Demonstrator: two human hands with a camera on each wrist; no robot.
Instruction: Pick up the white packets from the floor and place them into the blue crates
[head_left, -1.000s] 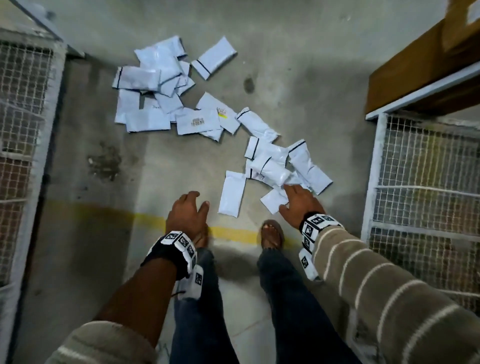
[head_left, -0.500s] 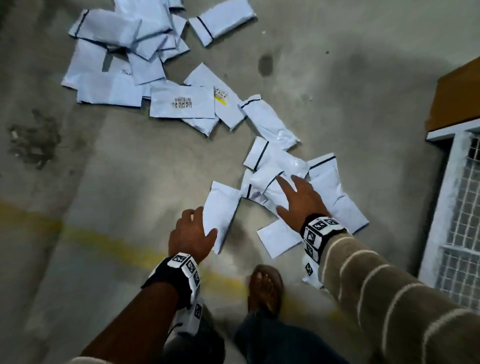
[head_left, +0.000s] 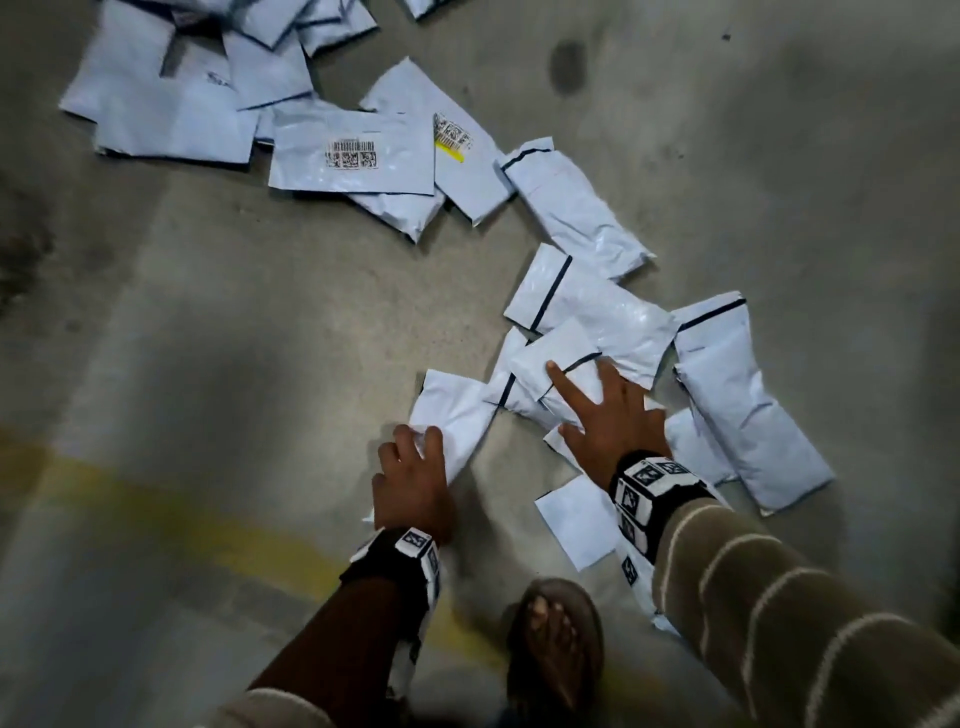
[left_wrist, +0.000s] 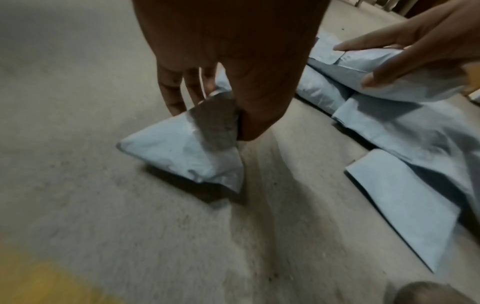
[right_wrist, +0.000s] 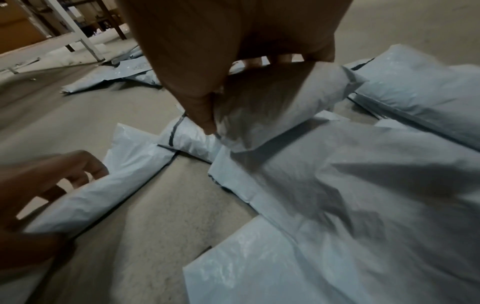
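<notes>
Pinching the near end of one white packet (head_left: 457, 415), left hand (head_left: 410, 483) lifts that end off the floor (head_left: 234, 338). Right hand (head_left: 613, 421), at its 3 o'clock, closes fingers and thumb round a small packet (right_wrist: 272, 107) atop the near pile.

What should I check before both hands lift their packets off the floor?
1. Left hand grips its packet: ok, thumb and fingers pinch one end.
2. Right hand grips a packet: ok, thumb and fingers curl round it.
3. Right packet free of the pile: not ok, it lies on others.
4. Left packet free: cannot tell, its far end meets another packet.
5. Blue crates within reach: cannot tell, none in view.
6. Foot off the packets: ok.
</notes>
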